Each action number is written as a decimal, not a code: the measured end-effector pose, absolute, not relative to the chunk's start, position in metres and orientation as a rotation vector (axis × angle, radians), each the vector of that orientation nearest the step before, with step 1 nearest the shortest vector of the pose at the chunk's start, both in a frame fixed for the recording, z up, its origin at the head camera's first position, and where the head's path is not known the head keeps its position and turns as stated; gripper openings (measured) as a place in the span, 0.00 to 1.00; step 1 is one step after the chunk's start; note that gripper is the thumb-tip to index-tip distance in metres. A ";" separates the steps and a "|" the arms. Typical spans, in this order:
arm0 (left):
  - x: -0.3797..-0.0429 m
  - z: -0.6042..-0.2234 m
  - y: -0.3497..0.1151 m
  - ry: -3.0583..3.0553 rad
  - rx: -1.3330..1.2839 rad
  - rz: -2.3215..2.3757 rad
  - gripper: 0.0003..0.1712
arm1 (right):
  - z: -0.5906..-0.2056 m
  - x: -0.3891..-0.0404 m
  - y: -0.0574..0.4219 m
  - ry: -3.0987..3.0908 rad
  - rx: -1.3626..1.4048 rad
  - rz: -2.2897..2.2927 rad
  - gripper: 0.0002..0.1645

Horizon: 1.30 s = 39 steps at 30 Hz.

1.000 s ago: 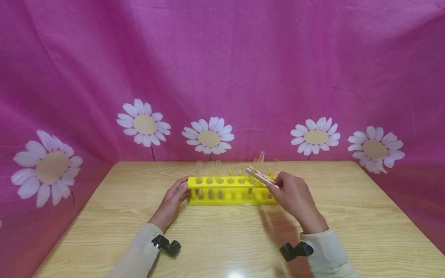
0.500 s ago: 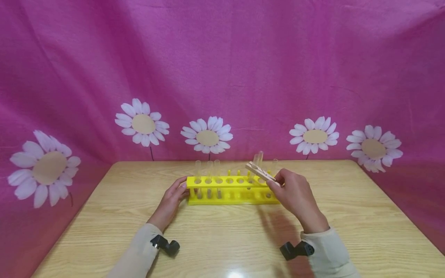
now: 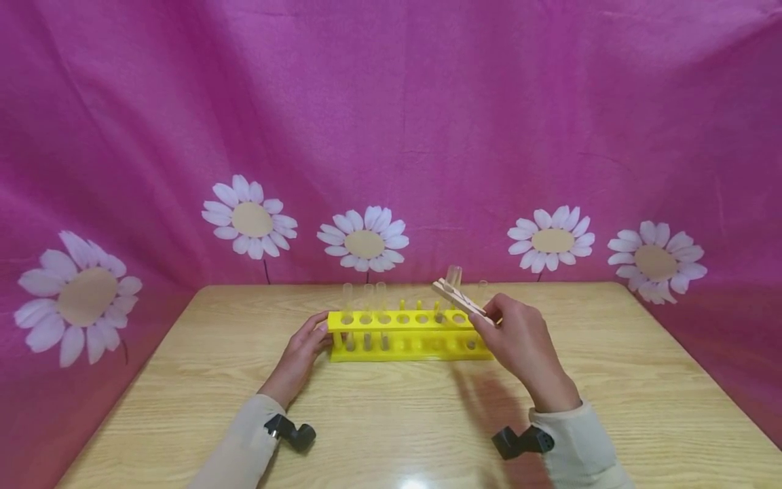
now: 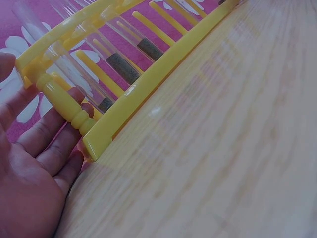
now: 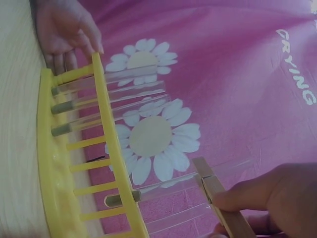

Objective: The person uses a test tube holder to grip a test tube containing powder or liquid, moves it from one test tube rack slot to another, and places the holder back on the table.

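A yellow test tube rack [image 3: 412, 324] stands on the table. My left hand [image 3: 301, 356] holds its left end; in the left wrist view, fingers [image 4: 52, 131] reach behind the end post [image 4: 62, 99]. My right hand [image 3: 519, 339] pinches a wooden test tube clamp [image 3: 458, 299] over the rack's right part. Gripped in the clamp's jaws is a clear test tube [image 5: 171, 187]. It is raised, and its dark-filled bottom [image 5: 115, 200] sits just at the top shelf's hole. Three more tubes [image 5: 143, 89] with dark contents stand at the rack's left end.
One more test tube [image 5: 181, 220] stands in the right end of the rack, near my right hand. Short yellow pegs [image 3: 419, 305] line the rack's back. Behind the wooden table [image 3: 391, 407] hangs a pink cloth [image 3: 427, 136] with daisies.
The clamped test tube has risen in the rack, its bottom coming up from between the shelves to the top shelf. The left hand has kept its place on the rack.
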<state>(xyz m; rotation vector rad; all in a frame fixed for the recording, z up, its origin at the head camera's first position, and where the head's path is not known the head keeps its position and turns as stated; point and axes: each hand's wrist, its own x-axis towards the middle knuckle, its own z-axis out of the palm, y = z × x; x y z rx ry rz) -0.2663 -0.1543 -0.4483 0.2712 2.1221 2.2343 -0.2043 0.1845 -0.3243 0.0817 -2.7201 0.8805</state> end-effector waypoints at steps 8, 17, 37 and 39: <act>-0.266 -0.449 -0.154 2.120 0.269 2.242 0.24 | -0.323 -0.204 0.184 -2.688 0.082 0.876 0.11; -0.266 -0.448 -0.155 2.120 0.265 2.237 0.25 | -0.320 -0.200 0.184 -2.662 0.090 0.865 0.11; -0.266 -0.449 -0.154 2.115 0.285 2.237 0.26 | -0.311 -0.196 0.192 -2.601 0.069 0.876 0.12; -0.266 -0.449 -0.154 2.120 0.283 2.232 0.26 | -0.310 -0.195 0.193 -2.610 0.063 0.880 0.12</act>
